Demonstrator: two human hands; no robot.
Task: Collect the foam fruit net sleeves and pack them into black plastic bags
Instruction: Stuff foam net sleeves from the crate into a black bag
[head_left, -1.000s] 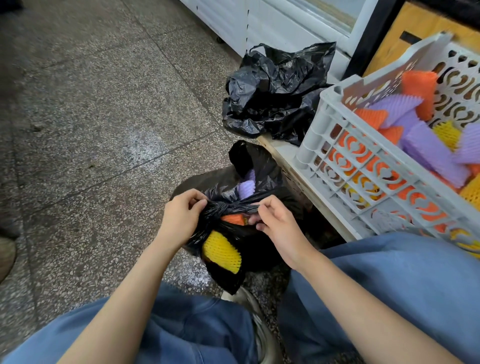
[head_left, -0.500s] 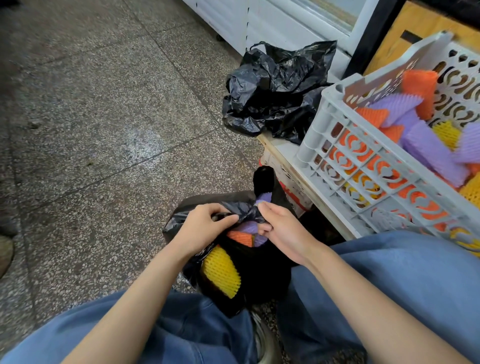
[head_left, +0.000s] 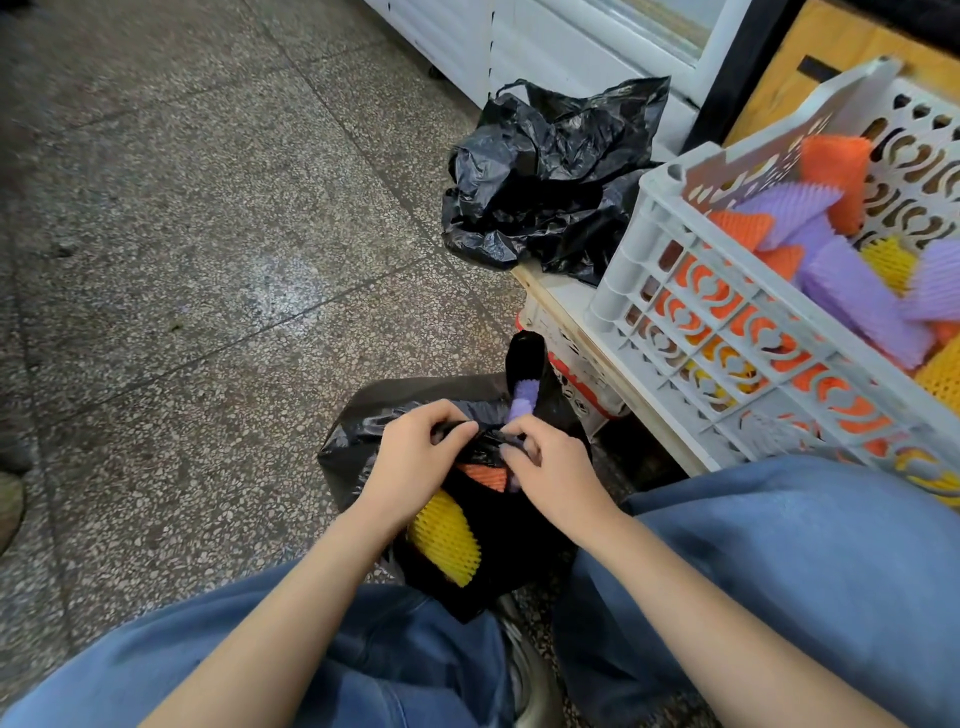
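A black plastic bag (head_left: 358, 447) stuffed with foam net sleeves sits on the floor between my knees. A yellow sleeve (head_left: 444, 535), an orange sleeve (head_left: 480, 475) and a purple sleeve (head_left: 522, 402) show through its gaps. My left hand (head_left: 415, 467) pinches one twisted handle of the bag. My right hand (head_left: 550, 467) pinches the other handle close beside it, the two hands nearly touching over the bag's mouth. A white plastic crate (head_left: 670, 291) at the right holds several orange, purple and yellow sleeves (head_left: 852, 291).
A crumpled pile of black bags (head_left: 545, 176) lies on a low wooden platform (head_left: 561, 301) beside the crate. White cabinet fronts (head_left: 524, 47) stand behind it. Speckled terrazzo floor (head_left: 208, 260) spreads to the left. A shoe (head_left: 530, 670) shows under the bag.
The bag's loose top has been pulled down and bunched tighter. My hands have come closer together over the mouth, and the bag has shifted slightly toward me.
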